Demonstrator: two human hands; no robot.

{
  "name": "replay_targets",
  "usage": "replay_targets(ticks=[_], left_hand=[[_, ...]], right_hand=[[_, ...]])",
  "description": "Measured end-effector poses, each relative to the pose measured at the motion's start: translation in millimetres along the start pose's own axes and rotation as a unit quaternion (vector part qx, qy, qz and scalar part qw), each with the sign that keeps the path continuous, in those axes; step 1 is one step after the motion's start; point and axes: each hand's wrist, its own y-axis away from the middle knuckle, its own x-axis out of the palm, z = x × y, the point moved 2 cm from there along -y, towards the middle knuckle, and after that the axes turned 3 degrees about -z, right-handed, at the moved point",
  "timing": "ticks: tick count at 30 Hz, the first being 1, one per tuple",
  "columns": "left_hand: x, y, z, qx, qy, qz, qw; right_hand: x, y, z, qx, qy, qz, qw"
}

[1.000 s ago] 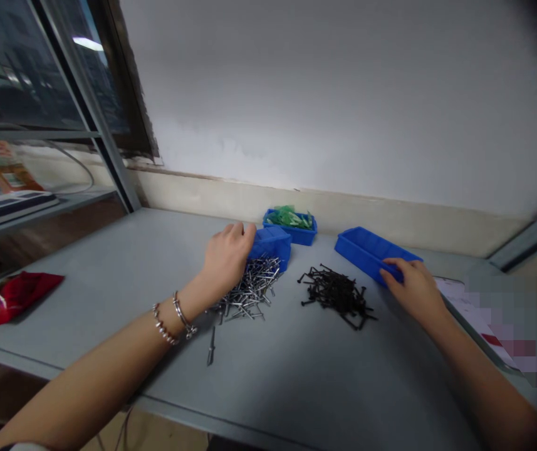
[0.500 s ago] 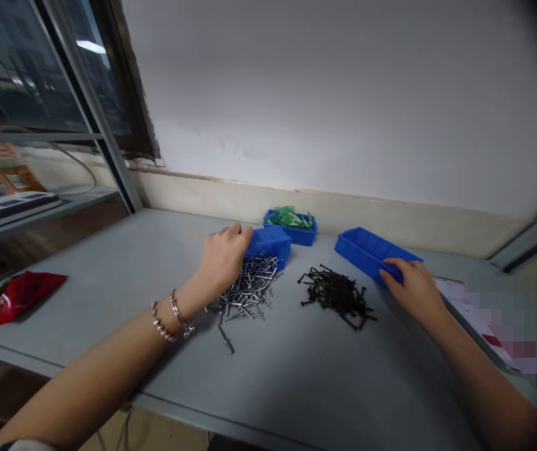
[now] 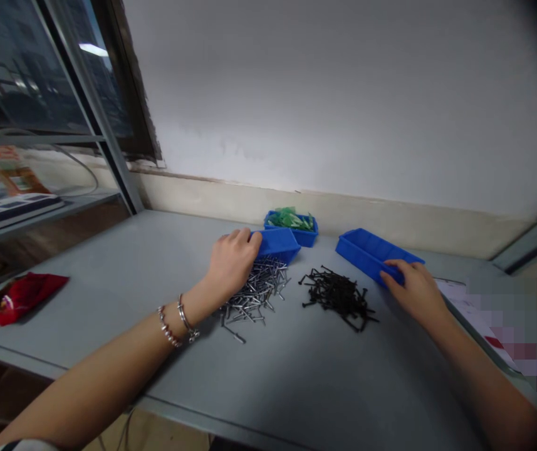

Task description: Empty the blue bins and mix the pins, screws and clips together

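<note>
Silver-braceleted left forearm (image 3: 113, 373): in the head view, it is slanting up from the lower left, and the left hand (image 3: 234, 258) is arching knuckles-up, left of the black screws (image 3: 338, 294).
Left fingers: they are curling closed on one end of the tilted bin (image 3: 277, 241); their tips are hiding from the camera.
Right hand (image 3: 413, 285): it is resting just right of the black screws, thumb and fingers slightly parted, pinching the near end of the right bin (image 3: 359, 254) between them.
Tilted bin: it is leaning behind and left of the black screws, above the silver fasteners (image 3: 256, 294), which are lying in a loose heap left of the screws.
Right bin: it is standing upright behind and right of the black screws, its blue inner wall showing.
Back bin (image 3: 306, 238): it is standing behind and left of the black screws, holding green pieces (image 3: 289, 218).
Hard to make out: the tilted bin's inside is staying unreadable; blocky blurring is covering part of the papers (image 3: 468, 310) right of the black screws.
</note>
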Motion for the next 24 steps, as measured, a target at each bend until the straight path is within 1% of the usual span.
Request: replay_targets(ticks=[4,10,12,17,20,24], left_hand=[[0.4,-1.3,0.0,0.0,0.011,0.009,1.0],[0.3,-3.3,-2.0,0.02,0.019,0.001,1.0],[-0.5,-3.0,-4.4,0.036,0.026,0.002,0.999],[4.0,0.2,-13.3,0.084,0.044,0.034,0.995],[8.9,1.7,-15.8,0.088,0.046,0.047,0.994],[11.5,2.2,-13.9,0.083,0.047,0.05,0.994]], right_hand=[[1.0,0.7,-1.1,-0.007,0.004,0.001,1.0],[2.2,1.0,-0.8,-0.006,0.009,0.005,1.0],[2.6,0.7,-0.6,-0.012,0.01,0.006,1.0],[2.3,0.1,0.5,-0.017,0.013,0.012,1.0],[1.6,0.1,1.5,-0.017,0.016,0.01,1.0],[0.8,0.2,2.6,-0.018,0.018,0.011,1.0]])
